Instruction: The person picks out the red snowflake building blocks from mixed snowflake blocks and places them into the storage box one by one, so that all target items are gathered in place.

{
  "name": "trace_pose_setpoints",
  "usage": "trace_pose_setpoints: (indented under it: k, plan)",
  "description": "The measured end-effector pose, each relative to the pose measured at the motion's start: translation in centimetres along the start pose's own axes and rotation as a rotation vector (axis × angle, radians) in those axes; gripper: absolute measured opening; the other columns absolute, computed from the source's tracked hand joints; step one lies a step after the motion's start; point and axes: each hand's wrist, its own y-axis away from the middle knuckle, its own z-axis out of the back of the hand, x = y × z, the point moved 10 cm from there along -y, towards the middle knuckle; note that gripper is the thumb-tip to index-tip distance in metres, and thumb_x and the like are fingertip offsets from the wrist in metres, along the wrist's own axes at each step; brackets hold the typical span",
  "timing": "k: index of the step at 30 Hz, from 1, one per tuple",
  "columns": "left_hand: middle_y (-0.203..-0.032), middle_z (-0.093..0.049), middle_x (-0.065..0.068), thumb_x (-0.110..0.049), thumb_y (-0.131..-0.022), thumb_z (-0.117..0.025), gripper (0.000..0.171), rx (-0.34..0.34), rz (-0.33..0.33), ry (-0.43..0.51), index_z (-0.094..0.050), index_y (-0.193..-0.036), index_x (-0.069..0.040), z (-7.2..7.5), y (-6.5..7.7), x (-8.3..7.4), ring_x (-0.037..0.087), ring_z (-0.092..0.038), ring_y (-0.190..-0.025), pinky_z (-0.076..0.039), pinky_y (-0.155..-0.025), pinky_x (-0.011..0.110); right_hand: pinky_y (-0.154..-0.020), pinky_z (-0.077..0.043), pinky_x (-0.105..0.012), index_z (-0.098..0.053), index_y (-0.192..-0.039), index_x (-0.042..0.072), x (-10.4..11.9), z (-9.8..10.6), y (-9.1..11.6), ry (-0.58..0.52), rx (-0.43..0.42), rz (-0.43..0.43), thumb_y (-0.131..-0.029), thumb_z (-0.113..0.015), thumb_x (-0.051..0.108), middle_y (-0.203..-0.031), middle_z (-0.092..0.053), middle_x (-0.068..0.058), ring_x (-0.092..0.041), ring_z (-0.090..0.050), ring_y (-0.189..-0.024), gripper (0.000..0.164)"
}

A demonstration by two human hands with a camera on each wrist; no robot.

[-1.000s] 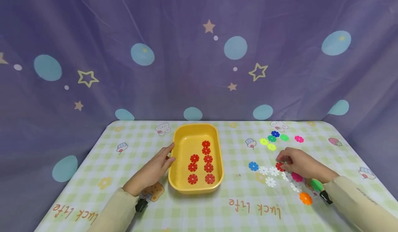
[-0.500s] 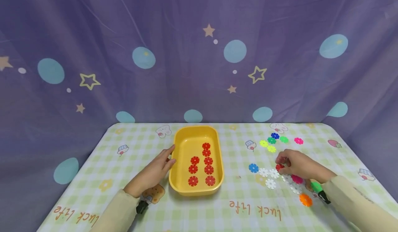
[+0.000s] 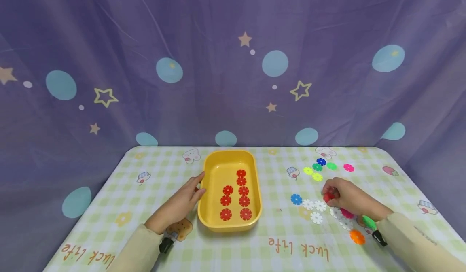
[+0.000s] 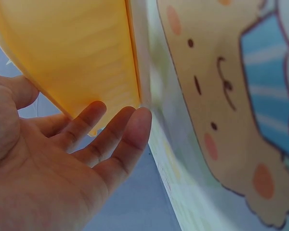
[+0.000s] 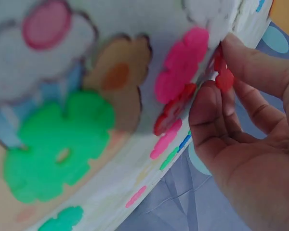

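Observation:
My right hand [image 3: 344,193] pinches a red plastic snowflake disc [image 5: 225,78] between thumb and fingertips, just above the right part of the table. Another red disc [image 5: 174,109] and a pink disc [image 5: 182,65] lie below it in the right wrist view. At the left side of a yellow tray [image 3: 230,225], my left hand [image 3: 178,203] rests its fingers against the rim and outer wall, loosely spread, as the left wrist view [image 4: 91,144] also shows. Inside the tray, several red discs [image 3: 244,201] lie in two columns, the right one longer.
Around my right hand lie several white discs [image 3: 316,217], a blue disc [image 3: 296,199], an orange disc [image 3: 357,236] and a green disc [image 3: 369,222]. Farther back are yellow [image 3: 317,177], green [image 3: 331,166], dark blue [image 3: 321,161] and pink [image 3: 348,167] discs. A purple curtain [image 3: 204,102] hangs behind the table.
My right hand has picked at the red disc beneath its fingertips and now holds it slightly raised and tilted. My left hand stays at the tray. The head view has tilted up slightly.

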Motion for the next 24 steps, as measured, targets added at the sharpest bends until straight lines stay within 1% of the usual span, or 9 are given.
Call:
trace_pose_setpoints:
  k: [4,9,15,20,24]
  plan:
    - [-0.137,-0.044,0.005,-0.027,-0.103,-0.043,0.055,-0.004,-0.010,0.001,-0.023,-0.151,-0.008,0.0,0.0,0.0,0.012,-0.054,-0.104,-0.047,-0.087,0.034,-0.065,-0.045,-0.026,-0.068,-0.093,0.012,0.2,0.1,0.2,0.028,-0.047,0.028,-0.075,-0.079,0.005,-0.081,-0.052,0.003,-0.015,-0.047,-0.073,0.022]
    - [-0.139,-0.042,0.006,-0.029,-0.103,-0.042,0.056,0.007,-0.012,0.005,-0.022,-0.151,-0.009,-0.1,0.1,0.1,0.012,-0.054,-0.106,-0.046,-0.088,0.034,-0.068,-0.046,-0.027,-0.074,-0.101,0.003,0.7,0.1,0.6,0.075,-0.068,0.043,-0.076,-0.079,0.007,-0.087,-0.053,0.004,-0.014,-0.048,-0.077,0.026]
    - [-0.137,-0.043,0.005,-0.029,-0.103,-0.042,0.056,0.007,-0.007,-0.002,-0.022,-0.151,-0.009,0.0,0.1,0.1,0.011,-0.054,-0.105,-0.046,-0.089,0.034,-0.066,-0.047,-0.027,-0.072,-0.105,-0.002,1.3,-0.1,0.5,0.121,-0.050,0.041,-0.074,-0.078,0.002,-0.088,-0.053,0.001,-0.015,-0.048,-0.076,0.031]
    - [-0.138,-0.043,0.005,-0.028,-0.103,-0.043,0.056,0.006,0.000,-0.001,-0.023,-0.151,-0.009,0.0,0.2,0.0,0.012,-0.054,-0.106,-0.045,-0.090,0.035,-0.064,-0.048,-0.027,-0.072,-0.105,-0.002,1.5,-0.4,0.5,0.124,-0.021,0.020,-0.072,-0.078,-0.002,-0.090,-0.053,-0.002,-0.017,-0.050,-0.077,0.033]
    - [-0.138,-0.043,0.005,-0.028,-0.102,-0.044,0.056,0.003,-0.003,0.001,-0.023,-0.151,-0.009,0.1,0.1,-0.1,0.012,-0.054,-0.105,-0.046,-0.090,0.035,-0.063,-0.049,-0.027,-0.072,-0.103,-0.002,1.8,-0.4,0.6,0.134,-0.016,0.036,-0.071,-0.079,-0.002,-0.088,-0.055,-0.001,-0.016,-0.051,-0.074,0.032]
